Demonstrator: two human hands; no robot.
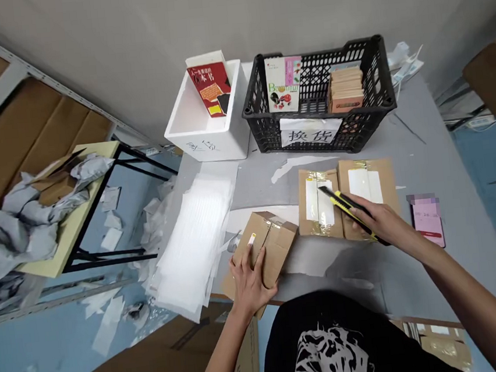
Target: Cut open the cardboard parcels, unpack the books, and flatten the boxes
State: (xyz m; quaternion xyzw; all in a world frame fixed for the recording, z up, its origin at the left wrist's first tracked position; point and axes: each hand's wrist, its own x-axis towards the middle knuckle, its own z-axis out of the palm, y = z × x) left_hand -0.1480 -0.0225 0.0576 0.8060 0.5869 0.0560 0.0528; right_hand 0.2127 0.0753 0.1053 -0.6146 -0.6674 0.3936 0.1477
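Note:
My left hand [248, 282] presses down on a small taped cardboard box [275, 242], its fingers spread over the near side. My right hand [376, 220] grips a yellow and black utility knife [342, 207], with the blade end pointing up and left. The knife lies just above two flat cardboard parcels sealed with clear tape. The left parcel [319, 204] and the right parcel [366, 189] sit side by side, and each has a white label area. My right hand covers the lower part of the right parcel.
A white foam box [207, 131] holds a red book. A black plastic crate [319, 100] with a paper label holds books. A stack of clear plastic sleeves [192, 244] lies left on the grey table [418, 134]. A phone [427, 221] lies right. Crumpled grey mailers cover a yellow side table [66, 238].

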